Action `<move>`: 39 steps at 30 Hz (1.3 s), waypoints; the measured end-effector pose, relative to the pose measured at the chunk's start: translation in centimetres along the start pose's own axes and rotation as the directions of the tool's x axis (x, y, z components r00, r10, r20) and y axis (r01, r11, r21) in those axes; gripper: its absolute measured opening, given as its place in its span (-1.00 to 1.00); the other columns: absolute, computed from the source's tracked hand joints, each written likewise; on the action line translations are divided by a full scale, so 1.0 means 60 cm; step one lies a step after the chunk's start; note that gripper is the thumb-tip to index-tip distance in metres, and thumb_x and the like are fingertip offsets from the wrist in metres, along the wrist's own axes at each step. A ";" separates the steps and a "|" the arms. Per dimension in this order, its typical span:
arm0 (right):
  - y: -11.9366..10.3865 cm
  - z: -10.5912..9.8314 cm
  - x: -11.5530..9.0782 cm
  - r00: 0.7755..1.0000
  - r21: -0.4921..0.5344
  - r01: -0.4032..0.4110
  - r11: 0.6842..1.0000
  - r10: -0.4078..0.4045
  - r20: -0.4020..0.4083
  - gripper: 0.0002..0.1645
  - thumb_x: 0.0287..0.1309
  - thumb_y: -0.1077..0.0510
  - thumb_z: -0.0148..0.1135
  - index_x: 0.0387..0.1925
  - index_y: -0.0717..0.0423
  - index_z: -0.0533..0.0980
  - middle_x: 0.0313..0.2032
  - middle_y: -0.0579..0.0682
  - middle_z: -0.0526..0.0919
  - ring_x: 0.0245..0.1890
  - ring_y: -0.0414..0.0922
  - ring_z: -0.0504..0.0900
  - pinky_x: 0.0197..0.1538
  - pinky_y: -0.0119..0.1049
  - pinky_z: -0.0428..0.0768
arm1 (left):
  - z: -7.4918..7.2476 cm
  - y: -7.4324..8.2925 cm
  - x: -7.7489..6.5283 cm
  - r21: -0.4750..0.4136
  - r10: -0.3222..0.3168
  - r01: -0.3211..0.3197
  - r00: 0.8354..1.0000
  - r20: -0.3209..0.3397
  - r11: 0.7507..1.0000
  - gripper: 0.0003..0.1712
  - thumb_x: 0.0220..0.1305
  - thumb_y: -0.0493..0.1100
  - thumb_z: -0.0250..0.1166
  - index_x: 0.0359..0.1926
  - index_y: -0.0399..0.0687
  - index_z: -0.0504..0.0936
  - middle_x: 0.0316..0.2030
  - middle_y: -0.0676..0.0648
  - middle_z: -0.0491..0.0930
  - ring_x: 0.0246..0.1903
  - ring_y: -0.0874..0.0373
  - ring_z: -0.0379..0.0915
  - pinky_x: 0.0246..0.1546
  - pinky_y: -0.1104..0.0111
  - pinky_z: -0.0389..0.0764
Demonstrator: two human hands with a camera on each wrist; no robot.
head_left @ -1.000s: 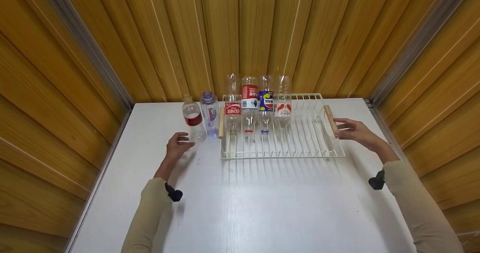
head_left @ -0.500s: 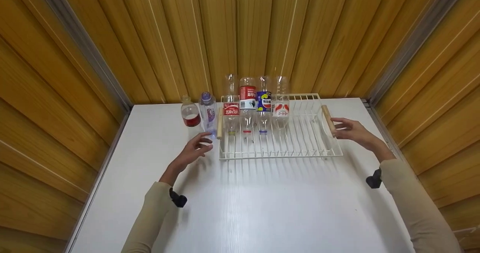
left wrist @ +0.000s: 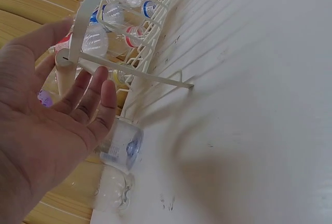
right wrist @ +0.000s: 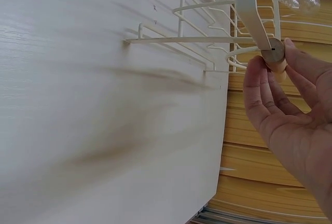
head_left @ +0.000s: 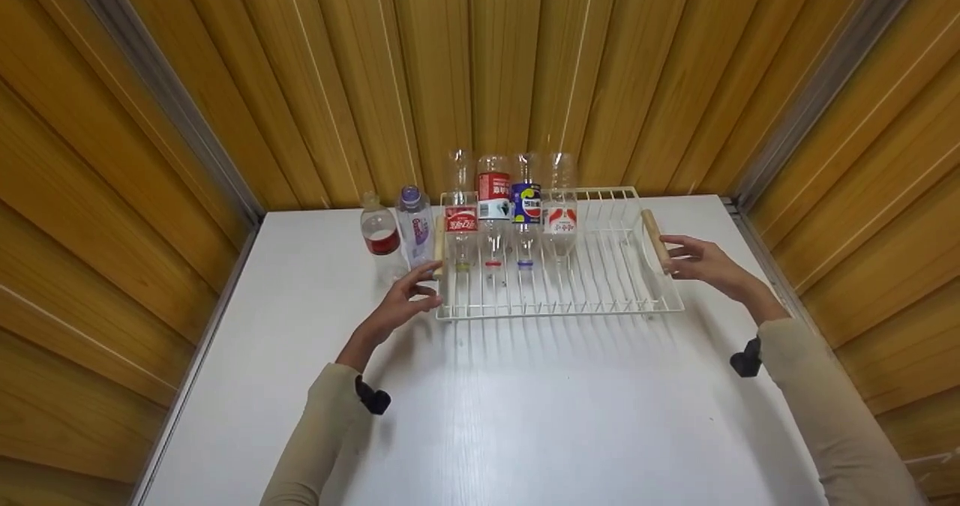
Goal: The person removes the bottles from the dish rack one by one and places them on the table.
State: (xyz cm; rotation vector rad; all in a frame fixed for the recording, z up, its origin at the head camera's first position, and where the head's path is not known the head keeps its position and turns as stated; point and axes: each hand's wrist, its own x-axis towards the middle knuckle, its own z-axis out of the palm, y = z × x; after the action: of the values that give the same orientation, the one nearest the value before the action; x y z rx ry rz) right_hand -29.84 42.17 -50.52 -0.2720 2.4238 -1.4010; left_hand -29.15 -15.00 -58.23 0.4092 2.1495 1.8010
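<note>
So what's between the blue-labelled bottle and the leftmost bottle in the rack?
Just one bottle, with a red-and-white label, standing upside down in the rack. The head view shows it.

The left arm extends from 7 o'clock toward 1, its left hand with fingers loosely bent and thumb apart from them. The right arm slants from 5 o'clock toward 11; its right hand bends thumb and fingers toward each other, pinching. The wrist views show 2 palms.
</note>
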 end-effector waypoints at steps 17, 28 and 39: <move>-0.046 -0.011 0.037 0.996 -0.149 -0.030 0.988 0.016 -0.093 -0.27 0.49 0.16 0.12 0.52 0.33 0.13 0.42 0.47 0.28 0.37 0.42 0.36 0.44 0.33 0.29 | -0.007 -0.001 0.007 0.013 -0.012 0.013 1.000 -0.010 1.000 -0.17 0.32 -0.18 0.40 0.53 0.22 0.28 0.46 -0.20 0.31 0.19 -0.14 0.46 0.03 0.23 0.62; -0.104 0.019 0.102 0.999 -0.170 0.029 0.985 -0.032 -0.016 -0.33 0.51 0.10 0.12 0.49 0.29 0.23 0.32 0.40 0.43 0.29 0.27 0.50 0.16 -0.41 0.61 | -0.006 -0.005 0.003 -0.019 -0.012 0.012 1.000 -0.023 1.000 -0.16 0.32 -0.24 0.38 0.54 0.18 0.27 0.45 -0.23 0.31 0.15 -0.12 0.48 0.09 0.04 0.62; -0.123 0.080 0.162 0.992 -0.128 0.023 0.991 -0.007 0.129 -0.27 0.47 0.20 0.15 0.50 0.37 0.13 0.29 0.49 0.42 0.28 0.33 0.49 0.29 0.14 0.57 | 0.000 -0.009 -0.001 -0.022 -0.040 0.040 0.999 -0.011 0.999 -0.14 0.30 -0.16 0.42 0.54 0.26 0.27 0.47 -0.19 0.28 0.18 -0.11 0.48 0.15 -0.06 0.60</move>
State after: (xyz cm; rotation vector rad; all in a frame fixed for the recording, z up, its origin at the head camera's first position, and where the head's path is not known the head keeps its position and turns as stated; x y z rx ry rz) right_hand -37.08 31.45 -48.15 -0.3995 2.4143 -1.1951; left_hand -29.13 -15.13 -58.78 0.3485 2.1280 1.8080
